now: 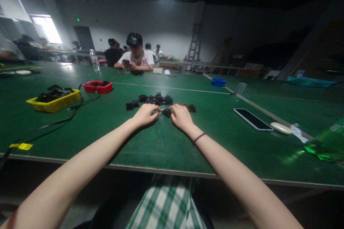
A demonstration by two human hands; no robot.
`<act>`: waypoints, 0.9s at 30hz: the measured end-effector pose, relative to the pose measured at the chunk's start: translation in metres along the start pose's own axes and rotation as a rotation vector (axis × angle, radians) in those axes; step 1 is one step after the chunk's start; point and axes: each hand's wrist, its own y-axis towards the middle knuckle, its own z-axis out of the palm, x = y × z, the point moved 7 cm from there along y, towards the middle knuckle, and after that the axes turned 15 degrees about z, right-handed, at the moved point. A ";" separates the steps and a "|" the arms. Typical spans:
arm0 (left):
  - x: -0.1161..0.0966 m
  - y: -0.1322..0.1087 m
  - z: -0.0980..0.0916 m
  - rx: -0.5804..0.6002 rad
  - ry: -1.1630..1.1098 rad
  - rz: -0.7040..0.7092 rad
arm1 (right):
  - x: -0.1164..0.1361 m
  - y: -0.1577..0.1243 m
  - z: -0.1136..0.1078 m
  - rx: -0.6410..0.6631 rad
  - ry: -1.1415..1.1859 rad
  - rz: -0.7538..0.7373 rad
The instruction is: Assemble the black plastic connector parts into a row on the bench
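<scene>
My left hand (146, 115) and my right hand (182, 117) meet low over the green table (161, 143), fingertips close together. Between thumb and fingers of the right hand is a small black plastic part (167, 113). The left fingers are closed in a pinch beside it, at a thin greyish piece too small to name. Just beyond the hands lies a loose pile of similar black parts (158, 98). Two more black parts (129, 106) sit left of the pile, and others (192, 107) lie partly hidden behind the right hand.
On the left stand a yellow tray (55, 103) and a red tray (98, 87) with black parts, beside a dark cable (72, 112). To the right are a phone (252, 119), a white oval object (281, 128) and a green bottle (326, 141). A person (135, 55) sits opposite.
</scene>
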 end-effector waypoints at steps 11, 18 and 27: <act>0.000 0.000 0.000 0.007 0.007 0.000 | 0.000 0.000 -0.001 -0.029 0.003 0.028; -0.002 0.001 -0.001 0.010 0.000 -0.004 | -0.001 0.000 -0.002 -0.043 0.009 0.018; -0.001 0.001 0.000 0.008 0.006 -0.004 | -0.001 0.001 -0.003 -0.064 0.020 0.015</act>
